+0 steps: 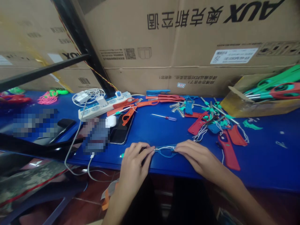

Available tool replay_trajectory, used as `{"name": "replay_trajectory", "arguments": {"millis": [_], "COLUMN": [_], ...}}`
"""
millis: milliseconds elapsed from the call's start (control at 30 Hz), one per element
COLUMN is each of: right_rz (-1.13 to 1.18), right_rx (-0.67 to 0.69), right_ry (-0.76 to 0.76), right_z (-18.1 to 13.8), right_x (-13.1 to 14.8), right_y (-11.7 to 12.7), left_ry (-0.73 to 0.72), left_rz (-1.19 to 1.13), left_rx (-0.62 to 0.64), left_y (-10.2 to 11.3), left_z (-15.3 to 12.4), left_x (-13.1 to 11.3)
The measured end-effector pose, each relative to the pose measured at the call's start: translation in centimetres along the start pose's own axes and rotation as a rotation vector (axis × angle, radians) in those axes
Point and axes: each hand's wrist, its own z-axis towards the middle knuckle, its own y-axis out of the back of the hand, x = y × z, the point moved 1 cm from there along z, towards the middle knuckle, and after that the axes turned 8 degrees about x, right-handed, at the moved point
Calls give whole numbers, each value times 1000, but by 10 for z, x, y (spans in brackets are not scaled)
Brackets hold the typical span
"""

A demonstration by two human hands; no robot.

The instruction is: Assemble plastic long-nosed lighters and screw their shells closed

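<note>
My left hand (134, 156) and my right hand (195, 154) meet at the near edge of the blue table (152, 128). Together they hold a blue scissor handle piece (165, 151) with a white string on it. The left fingers pinch its left end, where a metal tip shows. The right fingers close over its right end. A green bit peeks out by the left hand's wrist side.
A pile of red, blue and green scissor parts (215, 125) lies at right. Orange handles (127, 112), a small screwdriver (164, 117), a phone (122, 129) and a power strip (103, 104) lie ahead. A cardboard box (257, 100) of scissors stands far right. Large cartons form the back wall.
</note>
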Motion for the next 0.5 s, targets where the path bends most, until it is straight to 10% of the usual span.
{"name": "replay_trajectory", "arguments": {"millis": [500], "right_rz": [86], "right_rx": [-97], "right_ry": [-3], "right_z": [4], "right_x": [0], "right_y": [-1], "left_ry": [-15], "left_rz": [-2], "left_rx": [-13], "left_y": [-3], "left_z": [1], "left_x": [4]}}
